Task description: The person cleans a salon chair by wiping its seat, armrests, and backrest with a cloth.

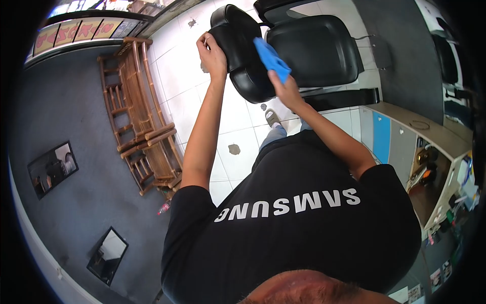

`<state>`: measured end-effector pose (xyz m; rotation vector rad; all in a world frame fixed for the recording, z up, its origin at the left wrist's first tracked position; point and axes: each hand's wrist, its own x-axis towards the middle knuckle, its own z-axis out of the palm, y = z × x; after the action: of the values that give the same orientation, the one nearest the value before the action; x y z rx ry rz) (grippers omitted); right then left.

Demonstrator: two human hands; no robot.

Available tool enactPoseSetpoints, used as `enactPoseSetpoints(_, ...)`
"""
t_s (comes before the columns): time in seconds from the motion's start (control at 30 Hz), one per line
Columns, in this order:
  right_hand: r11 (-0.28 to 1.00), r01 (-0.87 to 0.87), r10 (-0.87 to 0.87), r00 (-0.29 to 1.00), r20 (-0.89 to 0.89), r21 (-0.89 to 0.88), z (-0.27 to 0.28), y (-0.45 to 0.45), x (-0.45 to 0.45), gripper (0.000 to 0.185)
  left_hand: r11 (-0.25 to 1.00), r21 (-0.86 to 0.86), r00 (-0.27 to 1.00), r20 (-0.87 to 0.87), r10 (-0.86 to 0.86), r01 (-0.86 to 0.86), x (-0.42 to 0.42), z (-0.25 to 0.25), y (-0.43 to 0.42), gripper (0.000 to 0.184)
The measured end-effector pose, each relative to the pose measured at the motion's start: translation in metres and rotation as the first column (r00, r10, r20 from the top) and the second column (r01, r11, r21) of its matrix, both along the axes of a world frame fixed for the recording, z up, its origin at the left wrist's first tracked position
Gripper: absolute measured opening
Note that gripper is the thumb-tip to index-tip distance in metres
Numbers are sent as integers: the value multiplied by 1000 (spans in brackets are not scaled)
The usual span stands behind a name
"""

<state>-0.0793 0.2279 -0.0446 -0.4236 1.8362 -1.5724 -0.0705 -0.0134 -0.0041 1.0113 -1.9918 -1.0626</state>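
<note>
A black padded salon chair stands in front of me, its backrest nearest and its seat beyond to the right. My left hand is closed, fingers bent against the backrest's left edge; part of the grip is hidden. In my right hand is a blue cloth, pinched at its lower end. The cloth hangs over the right side of the backrest, close to the seat; whether it touches the leather I cannot tell.
A bamboo bench lines the dark wall at left, below two framed mirrors. To the right, a cabinet with a blue door carries a wooden counter. White floor tiles lie underfoot. A plastic bottle is near the bench.
</note>
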Motion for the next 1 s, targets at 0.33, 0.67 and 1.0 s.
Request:
enactPoseSetpoints(0.33,980,-121,192,347,-918,159,-34,-13,87,49,969,-128,975,100,-200,212,0,-23,-22,52)
enactPoseSetpoints(0.67,864,-50,413,641,-647,502,-134,81,133,31,974,-114,973,142,-179,196,7,-7,-11,54)
enactPoseSetpoints(1.0,547,832,-759,446,475,94,-116,282,56,44,950,-210,972,-2,-235,229,-2,-22,-23,49)
